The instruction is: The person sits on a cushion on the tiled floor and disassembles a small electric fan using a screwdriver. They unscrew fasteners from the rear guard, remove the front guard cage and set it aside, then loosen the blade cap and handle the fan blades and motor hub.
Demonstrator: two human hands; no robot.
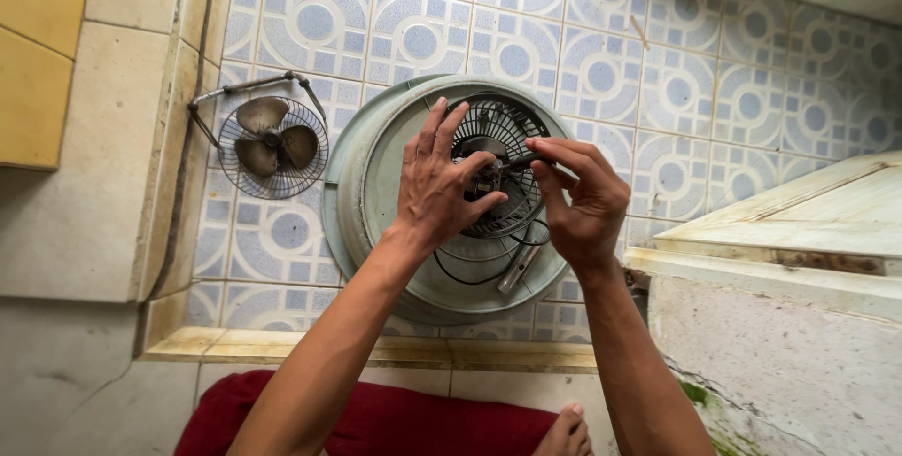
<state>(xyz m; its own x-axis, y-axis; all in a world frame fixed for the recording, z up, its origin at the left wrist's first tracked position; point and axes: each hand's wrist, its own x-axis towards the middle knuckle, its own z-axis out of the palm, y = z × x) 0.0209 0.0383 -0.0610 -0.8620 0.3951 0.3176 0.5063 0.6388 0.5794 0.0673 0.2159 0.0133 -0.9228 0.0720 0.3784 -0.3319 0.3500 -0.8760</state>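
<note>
A black wire fan guard [507, 127] with a small motor lies in a round grey-green basin [357, 174] on the tiled floor. My left hand [437, 184] rests on the guard's left side, fingers spread, thumb by the motor hub. My right hand [583, 198] pinches a thin dark screwdriver-like tool [522, 161] whose tip points at the hub. A black cord and a metal bracket [520, 266] trail below the guard inside the basin.
A second wire guard with a dusty fan blade [272, 141] lies on the tiles to the left, next to a raised tile kerb. A worn white ledge [780, 231] stands at the right. A red cloth [376, 418] and a foot [564, 432] are at the bottom.
</note>
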